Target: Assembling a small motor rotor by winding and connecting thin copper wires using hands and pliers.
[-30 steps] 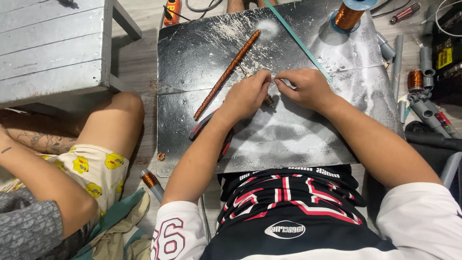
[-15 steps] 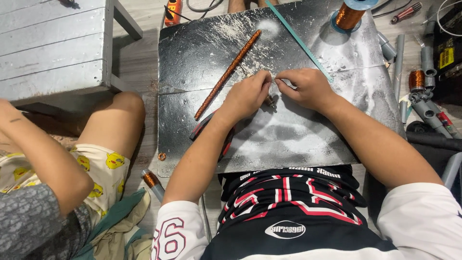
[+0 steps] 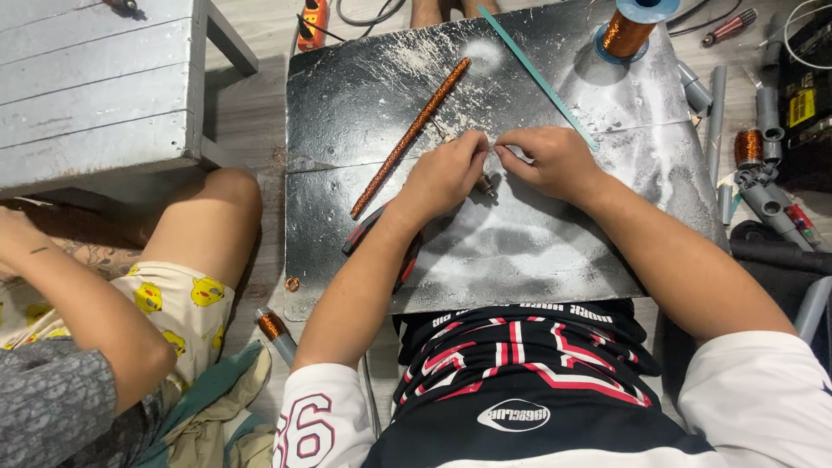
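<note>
Pinching something small between both hands: left hand [image 3: 446, 178] and right hand [image 3: 548, 160] meet fingertip to fingertip, both closed in a fine grip. What sits in the pinch is too small to identify; looks like a thin wire end or a tiny part. A small dark metal piece [image 3: 487, 184] pokes out just under the left fingers, touching the sheet.

Both wrists rest on the dark metal sheet [image 3: 537, 251], likely to steady the fine work. The sheet is dusted with white powder, heaviest right around the grip.

Just left of the grip, a long copper-wound rod [image 3: 409, 137] lies diagonal, its upper end pointing away from the person, close enough for the left hand. Just beyond the right hand, a thin teal strip [image 3: 537, 78] lies diagonal the other way. Farther out past the grip, a copper wire spool [image 3: 626, 30] stands upright near the far edge of the sheet, probably the wire supply.

Under the left forearm, a red-and-black handled tool [image 3: 364, 234] is partly hidden.

Well right of the grip, grey pipe pieces [image 3: 763, 113] and a smaller copper coil [image 3: 747, 146] lie on the floor. Well left, another person's leg [image 3: 212, 225] and a grey wooden bench [image 3: 95, 87].
</note>
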